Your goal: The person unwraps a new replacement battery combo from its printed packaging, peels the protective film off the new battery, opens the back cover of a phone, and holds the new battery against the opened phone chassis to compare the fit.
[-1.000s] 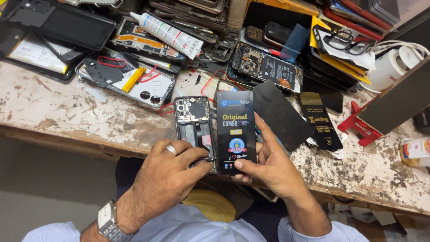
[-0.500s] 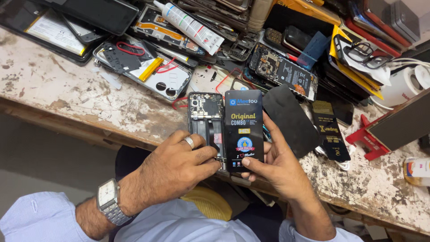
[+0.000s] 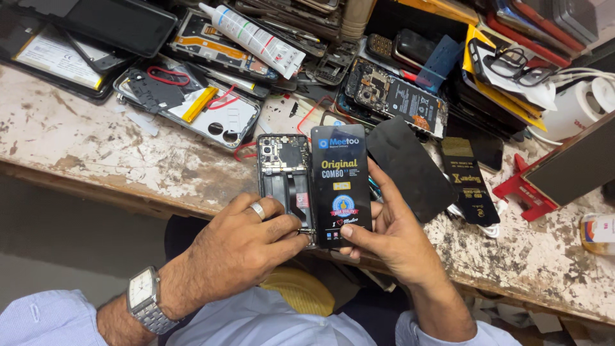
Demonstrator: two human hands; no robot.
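Two hands work at the near edge of the table, and I watch them from the head camera. My left hand, with a ring on one finger and a wristwatch on the wrist, closes its grip on the lower end of an opened phone frame, whose circuit board and camera module show at the top. My right hand closes its grip on a dark replacement screen panel with a printed film, thumb on its bottom edge and fingers behind it. Frame and panel stand side by side, edges touching, held just above the table's front edge. Just right of the panel, a black flat sheet lies on the table. Farther back sit a white glue tube, an opened white phone with red wires, and another bare phone board.
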